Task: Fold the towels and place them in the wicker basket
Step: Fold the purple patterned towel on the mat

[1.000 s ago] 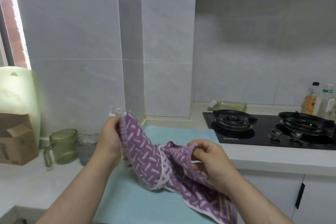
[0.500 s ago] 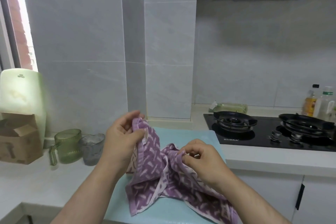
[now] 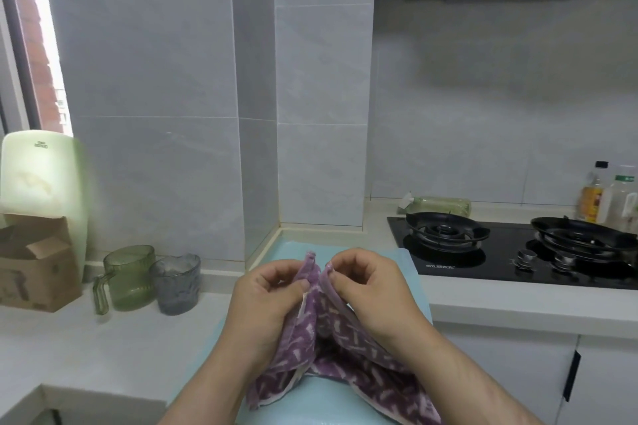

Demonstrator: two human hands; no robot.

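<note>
A purple towel (image 3: pixel 331 352) with a white dash pattern and pale edging hangs bunched between both hands over a light blue mat (image 3: pixel 397 262) on the counter. My left hand (image 3: pixel 266 300) pinches one top corner of the towel. My right hand (image 3: pixel 369 290) pinches the neighbouring corner, and the two corners almost meet at the top. The towel's lower part drapes onto the mat toward me. No wicker basket shows in this view.
A green handled cup (image 3: pixel 127 278) and a grey glass (image 3: pixel 176 283) stand on the white counter at left, beside a cardboard box (image 3: pixel 34 272) and a pale green appliance (image 3: pixel 41 176). A black gas hob (image 3: pixel 518 252) lies at right, with bottles (image 3: pixel 607 197) behind it.
My hands have come together at the centre, bringing the towel's two corners close. The towel has been gathered and lowered from a spread drape into a bunch between the hands.
</note>
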